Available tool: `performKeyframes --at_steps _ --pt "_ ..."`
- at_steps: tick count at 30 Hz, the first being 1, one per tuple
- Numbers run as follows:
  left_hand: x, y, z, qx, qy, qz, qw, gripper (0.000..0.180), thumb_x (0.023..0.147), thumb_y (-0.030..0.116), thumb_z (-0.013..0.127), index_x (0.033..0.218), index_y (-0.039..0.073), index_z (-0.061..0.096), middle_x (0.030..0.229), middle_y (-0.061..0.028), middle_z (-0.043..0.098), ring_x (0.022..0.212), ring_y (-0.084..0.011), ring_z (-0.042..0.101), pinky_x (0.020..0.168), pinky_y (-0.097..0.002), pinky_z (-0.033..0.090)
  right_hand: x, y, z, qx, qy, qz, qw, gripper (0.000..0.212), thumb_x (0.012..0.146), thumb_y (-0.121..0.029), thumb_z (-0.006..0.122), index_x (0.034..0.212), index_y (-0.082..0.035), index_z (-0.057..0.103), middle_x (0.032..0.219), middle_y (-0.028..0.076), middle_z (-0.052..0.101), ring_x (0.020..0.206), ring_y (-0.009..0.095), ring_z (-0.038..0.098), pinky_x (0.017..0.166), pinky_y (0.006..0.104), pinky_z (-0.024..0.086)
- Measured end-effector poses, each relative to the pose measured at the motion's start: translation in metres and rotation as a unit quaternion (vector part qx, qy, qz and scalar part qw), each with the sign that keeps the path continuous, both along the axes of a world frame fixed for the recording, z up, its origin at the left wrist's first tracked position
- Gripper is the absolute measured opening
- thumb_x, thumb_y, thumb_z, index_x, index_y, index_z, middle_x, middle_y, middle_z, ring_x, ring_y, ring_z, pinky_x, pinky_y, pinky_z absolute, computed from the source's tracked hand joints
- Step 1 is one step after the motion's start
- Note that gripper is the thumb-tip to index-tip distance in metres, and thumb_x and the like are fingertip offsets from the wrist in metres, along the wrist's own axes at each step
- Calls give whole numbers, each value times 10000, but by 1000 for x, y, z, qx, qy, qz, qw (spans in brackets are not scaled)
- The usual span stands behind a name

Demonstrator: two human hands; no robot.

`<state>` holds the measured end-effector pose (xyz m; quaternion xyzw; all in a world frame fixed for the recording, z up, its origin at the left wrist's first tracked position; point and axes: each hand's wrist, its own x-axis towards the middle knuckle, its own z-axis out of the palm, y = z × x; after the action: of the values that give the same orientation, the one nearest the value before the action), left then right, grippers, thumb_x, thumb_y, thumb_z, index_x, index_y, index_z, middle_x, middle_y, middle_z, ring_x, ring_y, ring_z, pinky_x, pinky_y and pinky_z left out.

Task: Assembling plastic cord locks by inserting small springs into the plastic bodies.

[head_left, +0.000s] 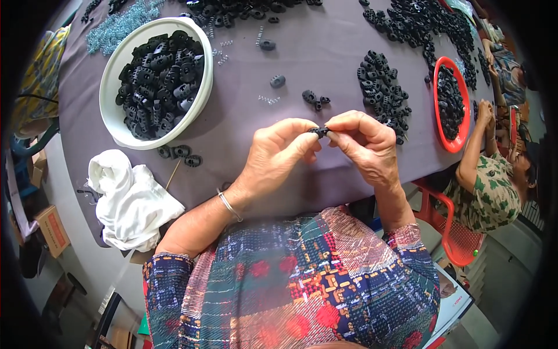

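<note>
Between the fingertips of both hands is a small black plastic cord lock (319, 132). My left hand (281, 152) pinches one end with thumb and forefinger. At the other end, my right hand (367, 146) pinches it the same way, and the fingers partly cover the piece. Just beyond my hands lie a few loose black cord lock parts (315, 100). Farther off are a single black part (277, 81) and a thin metal spring (269, 100). A heap of black cord lock parts (383, 93) spreads to the right of my right hand.
A white tub (206, 96) full of black cord locks stands at left, with a white cloth (131, 200) nearer me. Loose springs (122, 28) and black parts cover the far side. At right are a red basin (464, 125) and a seated person (488, 180) on a red chair (444, 224).
</note>
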<state>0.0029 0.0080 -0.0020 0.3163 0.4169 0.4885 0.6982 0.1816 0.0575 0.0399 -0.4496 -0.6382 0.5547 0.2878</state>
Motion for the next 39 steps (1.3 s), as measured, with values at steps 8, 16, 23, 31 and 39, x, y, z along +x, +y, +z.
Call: performKeyframes --at_steps 8,16,23,31,39 --pt "-5 1 5 -3 8 -33 999 198 931 127 611 1061 -22 620 874 -57 660 769 -104 621 691 -245 524 -1 -5 -3 28 -5 -23 999 110 823 39 666 929 8 661 871 38 653 810 87 609 719 218 489" --pt "-6 2 6 -8 -26 -74 997 188 921 118 620 1028 -35 629 841 -50 657 730 -99 612 670 -243 519 8 -8 -3 67 5 26 997 115 843 99 622 936 31 622 910 69 614 789 105 592 708 222 489" --pt "-8 0 9 -12 -52 -21 998 212 920 135 633 1059 -25 646 864 -57 675 759 -113 631 687 -249 525 1 -12 -17 145 -1 9 989 282 746 58 698 1011 -10 626 952 74 633 765 124 604 692 247 497" --pt "-10 5 5 -55 -86 -11 995 208 909 132 647 1054 -17 662 899 -69 687 759 -107 625 698 -241 526 -15 -21 -24 301 -44 -37 952 429 694 97 688 1104 17 596 1039 139 607 780 183 600 689 282 519" --pt "-21 11 10 15 -123 -125 984 150 927 113 606 992 -16 644 837 -58 668 758 -111 621 716 -262 514 1 7 -2 143 40 -57 987 210 806 66 596 1013 30 605 973 106 601 868 164 579 762 263 479"
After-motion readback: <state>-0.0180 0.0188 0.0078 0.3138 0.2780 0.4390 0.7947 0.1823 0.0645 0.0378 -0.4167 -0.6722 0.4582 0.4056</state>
